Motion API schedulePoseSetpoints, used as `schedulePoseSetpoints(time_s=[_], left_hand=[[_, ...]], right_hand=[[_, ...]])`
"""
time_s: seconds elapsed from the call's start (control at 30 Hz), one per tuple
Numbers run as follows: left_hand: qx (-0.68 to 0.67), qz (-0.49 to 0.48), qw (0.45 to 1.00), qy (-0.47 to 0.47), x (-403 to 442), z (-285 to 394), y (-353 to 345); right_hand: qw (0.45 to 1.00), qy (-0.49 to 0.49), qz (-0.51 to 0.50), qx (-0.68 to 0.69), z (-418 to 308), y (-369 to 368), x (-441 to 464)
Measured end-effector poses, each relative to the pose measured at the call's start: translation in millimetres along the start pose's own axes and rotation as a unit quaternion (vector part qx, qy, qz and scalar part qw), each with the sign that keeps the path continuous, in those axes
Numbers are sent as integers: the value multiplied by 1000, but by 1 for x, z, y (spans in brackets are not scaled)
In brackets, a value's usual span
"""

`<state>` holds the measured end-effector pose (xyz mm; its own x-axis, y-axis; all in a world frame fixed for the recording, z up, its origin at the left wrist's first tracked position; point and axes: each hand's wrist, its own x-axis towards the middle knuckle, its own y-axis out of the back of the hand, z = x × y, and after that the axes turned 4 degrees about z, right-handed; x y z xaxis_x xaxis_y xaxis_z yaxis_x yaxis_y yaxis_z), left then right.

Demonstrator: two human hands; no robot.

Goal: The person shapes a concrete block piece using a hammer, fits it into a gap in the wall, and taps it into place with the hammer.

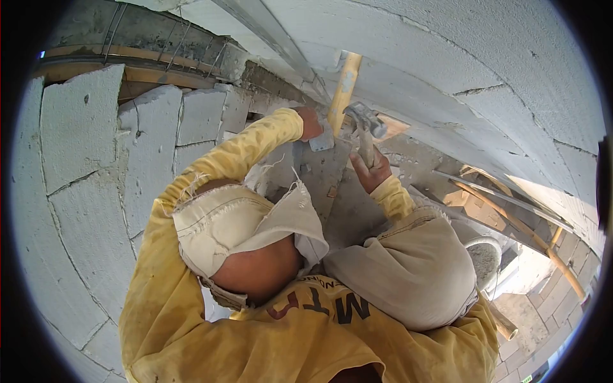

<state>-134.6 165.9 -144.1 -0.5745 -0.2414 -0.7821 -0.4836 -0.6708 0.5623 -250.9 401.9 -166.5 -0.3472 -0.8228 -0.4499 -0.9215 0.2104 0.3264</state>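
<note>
beside a block wall [83,147], the right hand [372,172] wraps a forward-pointing hammer [366,121]; left of its head, the left hand [311,123] touches a grey piece [322,142], grip unclear.

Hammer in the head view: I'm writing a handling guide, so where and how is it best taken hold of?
Probably by the lower handle, from the wearer's side, where the right hand grips it. The hammer's bulky head sits at the far end, while the slimmer handle runs back towards the body, giving the fingers something to wrap around.
</note>
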Motion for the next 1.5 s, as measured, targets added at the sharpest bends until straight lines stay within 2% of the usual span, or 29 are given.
schedulePoseSetpoints(time_s=[0.03, 0.1, 0.17, 0.23, 0.3, 0.37, 0.47, 0.5, 0.57, 0.6, 0.67, 0.7, 0.73, 0.77, 0.8, 0.87, 0.93, 1.03, 1.07, 1.13, 1.2, 1.27, 1.3, 1.37, 1.4, 1.47, 1.5], left_hand=[[-4, -6, 1000, 9, 1, 1, -2], [5, 0, 1000, 3, 2, 2, 7], [16, 7, 1000, -17, -4, 2, 5], [27, 13, 999, -28, -6, 2, 0], [-14, 21, 1000, -4, -4, -5, -3], [-104, 27, 993, 49, 10, -30, -15], [-276, 123, 951, -58, 19, -89, -32], [-405, 85, 909, -56, 6, -95, -26], [-636, 21, 770, -47, -46, -106, -9], [-682, 15, 729, -53, -62, -104, -8], [-743, 14, 660, -111, -82, -116, -17], [-774, 44, 623, -101, -96, -117, -20], [-804, 74, 583, -92, -108, -116, -26], [-819, 94, 554, -114, -117, -118, -30], [-833, 108, 525, -140, -125, -122, -34], [-855, 151, 470, -157, -136, -128, -41], [-877, 185, 399, -193, -131, -132, -54], [-890, 241, 330, -204, -136, -135, -51], [-884, 266, 324, -208, -141, -135, -44], [-872, 314, 311, -210, -153, -138, -28], [-860, 346, 308, -215, -159, -145, -16], [-853, 372, 295, -218, -159, -159, -8], [-849, 383, 309, -195, -162, -164, -5], [-837, 403, 337, -152, -166, -170, 7], [-836, 423, 340, -81, -163, -177, 7], [-840, 425, 334, -53, -169, -182, 5], [-841, 425, 331, -40, -174, -181, 5]], right_hand=[[996, -22, -19, -82, 25, -13, 3], [987, 33, 61, -142, 74, -34, -2], [990, -49, -16, -131, 55, -20, -8], [994, -92, -28, -49, 28, -1, -16], [993, -97, -44, -47, 12, 16, -20], [989, -63, -58, -121, 8, 31, -29], [968, 36, -135, -211, 28, 30, -46], [958, 82, -143, -233, 48, 18, -59], [932, 182, -177, -257, 105, -18, -68], [918, 227, -201, -257, 127, -28, -66], [886, 139, -357, -262, 65, -15, -55], [889, 201, -324, -255, 52, -15, -47], [879, 51, -364, -304, 39, 2, -27], [883, 39, -352, -308, 35, 14, -3], [906, 20, -313, -283, -2, 30, 17], [947, 72, -281, -140, -91, 50, 51], [935, 136, -282, -166, -168, 40, 81], [922, 212, -259, -198, -241, -12, 115], [918, 247, -246, -188, -254, -36, 124], [915, 254, -281, -139, -276, -79, 143], [910, 354, -179, -123, -277, -123, 156], [927, 326, -174, -64, -284, -149, 165], [934, 312, -169, -35, -288, -159, 168], [939, 309, -140, -64, -299, -170, 171], [939, 309, -131, -77, -309, -171, 171], [939, 295, -121, -129, -331, -173, 172], [936, 319, -99, -112, -332, -181, 176]])
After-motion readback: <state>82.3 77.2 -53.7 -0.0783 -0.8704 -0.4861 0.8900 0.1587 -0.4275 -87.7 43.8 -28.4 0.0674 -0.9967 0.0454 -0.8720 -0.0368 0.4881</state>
